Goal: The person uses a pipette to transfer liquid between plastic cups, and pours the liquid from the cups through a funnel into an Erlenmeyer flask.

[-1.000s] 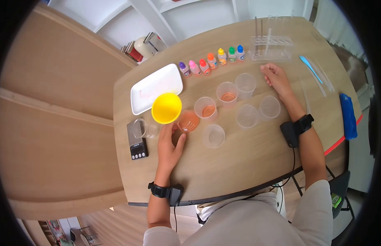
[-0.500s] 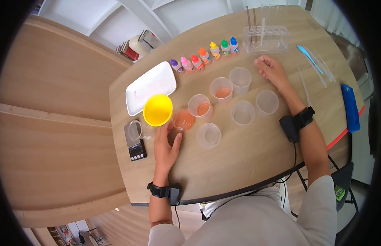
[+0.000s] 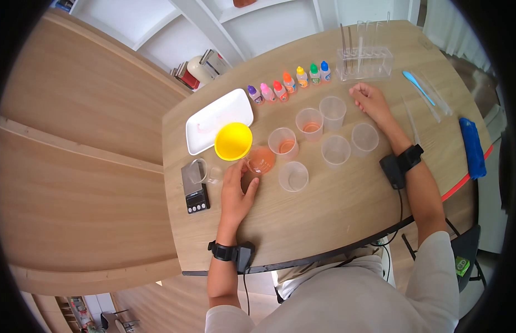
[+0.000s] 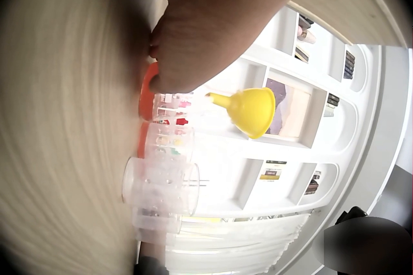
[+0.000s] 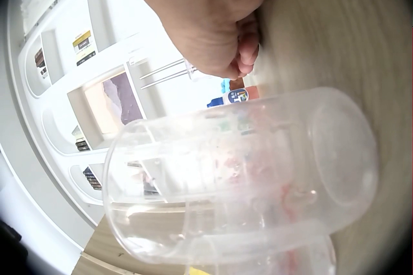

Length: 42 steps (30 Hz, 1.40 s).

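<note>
A flask [image 3: 261, 161] of orange liquid stands on the table with a yellow funnel [image 3: 233, 141] at its top. In the left wrist view the funnel [image 4: 251, 112] leans with its spout toward the flask. My left hand [image 3: 236, 191] rests low beside the flask, fingertips right at its side and thumb spread apart; part of the fingers is hidden. Farther right, my right hand [image 3: 370, 102] lies on the table, fingers loosely curled round nothing. Nearest to it are clear plastic cups [image 3: 332, 112]. In the right wrist view, a cup [image 5: 245, 178] fills the foreground.
Two cups [image 3: 283, 143] hold some orange liquid. A white tray [image 3: 194, 141] and a digital scale [image 3: 197, 201] stand left. Several dropper bottles [image 3: 289, 83] line the back, beside a test-tube rack [image 3: 364, 65]. A blue knife-like tool [image 3: 418, 87] and blue pouch [image 3: 472, 147] lie right.
The head view shifts a little back and forth. Both hands, the flask and the funnel keep nearly the same places on the table.
</note>
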{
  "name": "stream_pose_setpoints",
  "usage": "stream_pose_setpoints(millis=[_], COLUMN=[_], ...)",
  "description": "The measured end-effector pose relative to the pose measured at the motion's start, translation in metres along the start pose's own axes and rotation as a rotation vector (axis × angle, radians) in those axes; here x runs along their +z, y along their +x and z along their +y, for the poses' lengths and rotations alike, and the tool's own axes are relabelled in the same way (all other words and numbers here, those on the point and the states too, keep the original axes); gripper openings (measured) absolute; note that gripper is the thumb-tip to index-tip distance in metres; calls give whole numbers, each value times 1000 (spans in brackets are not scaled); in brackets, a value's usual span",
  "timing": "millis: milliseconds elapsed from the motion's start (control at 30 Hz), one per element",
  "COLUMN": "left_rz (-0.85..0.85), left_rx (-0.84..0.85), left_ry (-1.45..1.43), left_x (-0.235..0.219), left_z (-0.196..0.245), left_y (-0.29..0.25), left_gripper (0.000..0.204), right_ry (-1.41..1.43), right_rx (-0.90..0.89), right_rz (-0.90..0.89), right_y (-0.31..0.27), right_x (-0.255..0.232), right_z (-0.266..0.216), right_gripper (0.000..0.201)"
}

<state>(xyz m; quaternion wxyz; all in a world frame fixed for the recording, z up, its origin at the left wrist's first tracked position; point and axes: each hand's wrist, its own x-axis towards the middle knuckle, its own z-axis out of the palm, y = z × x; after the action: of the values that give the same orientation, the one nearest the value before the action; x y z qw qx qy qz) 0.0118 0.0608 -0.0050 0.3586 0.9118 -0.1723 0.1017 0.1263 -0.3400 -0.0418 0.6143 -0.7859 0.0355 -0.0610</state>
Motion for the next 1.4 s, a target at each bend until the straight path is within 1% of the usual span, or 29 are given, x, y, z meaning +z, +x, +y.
stream_pose_setpoints(millis=[233, 367, 433, 633, 767, 833, 900, 933, 1033, 1167, 1233, 1400], left_rz=[-9, -13, -11, -3, -19, -42, -21, -38, -37, -9, -26, -33], left_rx=[24, -1, -3, -14, -18, -25, -51, -77, -88, -82, -51, -52], left_ry=[7, -5, -21, 6, 12, 8, -4, -12, 1, -9, 9, 9], left_x=[-2, -3, -3, -2, -4, -3, -3, -4, -3, -3, -3, -4], left_z=[-4, 2, 0, -4, -1, 1, 0, 1, 1, 1, 1, 3], left_y=[1, 1, 1, 0, 0, -1, 0, 1, 0, -1, -1, 0], left_gripper=[52, 51, 51, 50, 50, 49, 48, 47, 47, 46, 47, 48], right_ry=[-2, -25, -19, -73, -41, 8, -19, -34, -59, -15, -13, -17], right_rx=[4, 21, -17, -18, 50, -47, -3, 25, 42, -1, 11, 23], right_rz=[4, 16, 3, 8, 1, -36, -19, -16, -24, -46, -36, -47], right_y=[1, -2, -3, -1, -4, -5, -10, -11, -11, -9, -9, -13], right_x=[0, -1, -2, -2, -2, -5, -4, -3, -3, -3, -3, -3], right_z=[-1, -1, -2, 1, -1, 1, -6, -10, -14, -5, -4, -10], right_gripper=[20, 20, 20, 20, 20, 21, 20, 20, 20, 18, 18, 17])
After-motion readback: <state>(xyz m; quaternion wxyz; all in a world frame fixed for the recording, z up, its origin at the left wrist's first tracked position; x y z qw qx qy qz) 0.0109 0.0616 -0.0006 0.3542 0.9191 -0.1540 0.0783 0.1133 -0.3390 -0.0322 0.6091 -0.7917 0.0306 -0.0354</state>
